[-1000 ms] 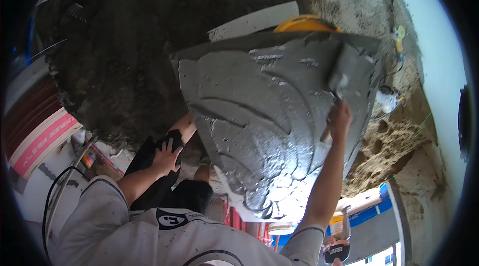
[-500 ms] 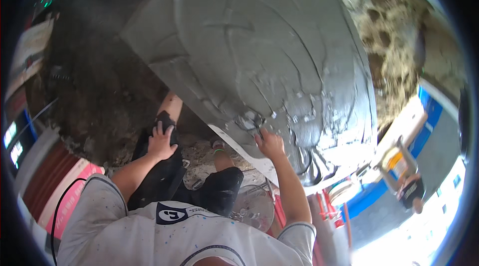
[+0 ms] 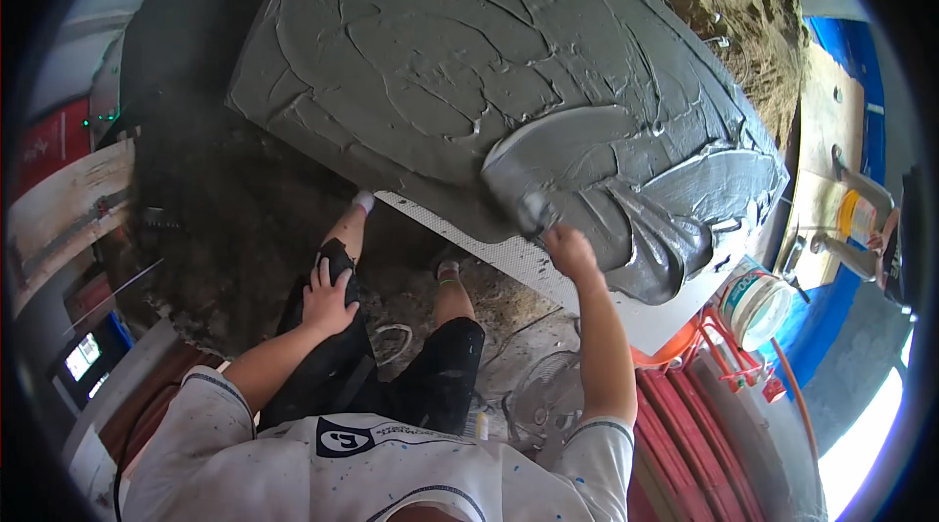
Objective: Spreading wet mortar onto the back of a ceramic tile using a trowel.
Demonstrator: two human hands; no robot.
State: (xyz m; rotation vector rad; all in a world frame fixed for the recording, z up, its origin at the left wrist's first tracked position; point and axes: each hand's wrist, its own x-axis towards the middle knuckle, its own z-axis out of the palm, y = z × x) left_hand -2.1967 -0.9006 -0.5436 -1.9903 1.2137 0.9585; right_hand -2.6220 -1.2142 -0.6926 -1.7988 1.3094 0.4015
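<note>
A large flat board (image 3: 469, 228) lies in front of me, covered in wet grey mortar (image 3: 469, 62) marked with curved swipes. My right hand (image 3: 569, 250) is closed on the handle of a trowel (image 3: 548, 165) whose blade lies flat in the mortar near the board's near edge. My left hand (image 3: 328, 295) rests on my left knee, fingers spread over the black shorts. My bare lower legs reach down to the dirty floor under the board.
A white bucket (image 3: 753, 307) stands at the right by an orange stand and red hoses (image 3: 704, 424). A fan (image 3: 543, 405) lies on the floor near my right leg. Rough earth (image 3: 743, 23) rises at the upper right; blue panels lie beyond.
My right hand with the trowel has come from the board's far right edge down to its near edge. The view has swung, so the board now fills the upper frame. My left hand stays on the knee.
</note>
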